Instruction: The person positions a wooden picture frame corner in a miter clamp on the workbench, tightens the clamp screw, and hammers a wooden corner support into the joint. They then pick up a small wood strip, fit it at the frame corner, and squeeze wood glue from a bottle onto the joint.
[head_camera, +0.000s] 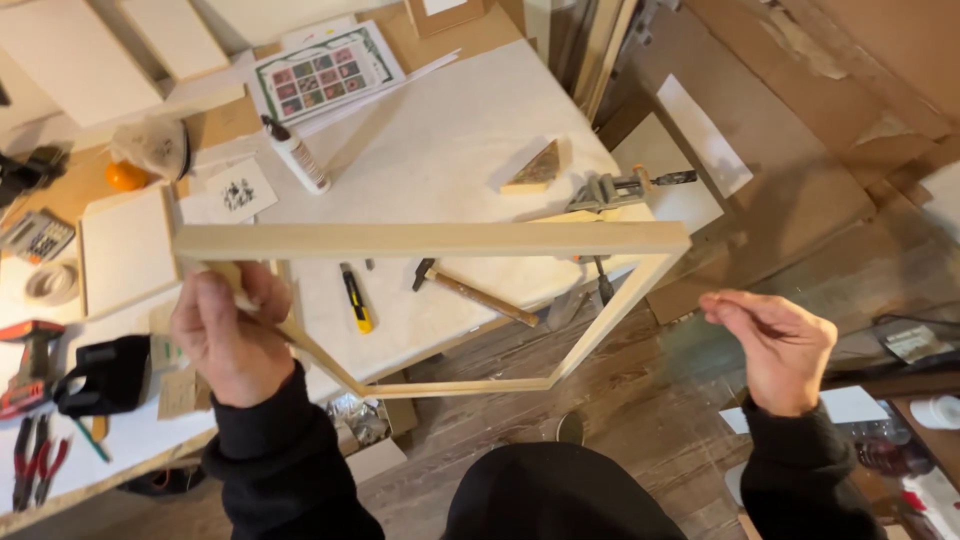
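I hold up a light wooden frame (430, 240) of thin bars, seen tilted in the air over the table edge. My left hand (228, 335) grips its left corner, fingers closed around the bar. My right hand (775, 345) hovers to the right of the frame, apart from it, fingers loosely curled with nothing in them. The frame's lower bar (460, 386) hangs over the floor in front of the white worktable (450, 150).
On the table lie a yellow utility knife (355, 298), a hammer (475, 292), a glue bottle (297, 155), a wooden wedge (537, 168) and a metal clamp (612, 188). Pliers (35, 460), a red power tool (28, 365) and tape (50, 284) sit at left. Cardboard covers the floor at right.
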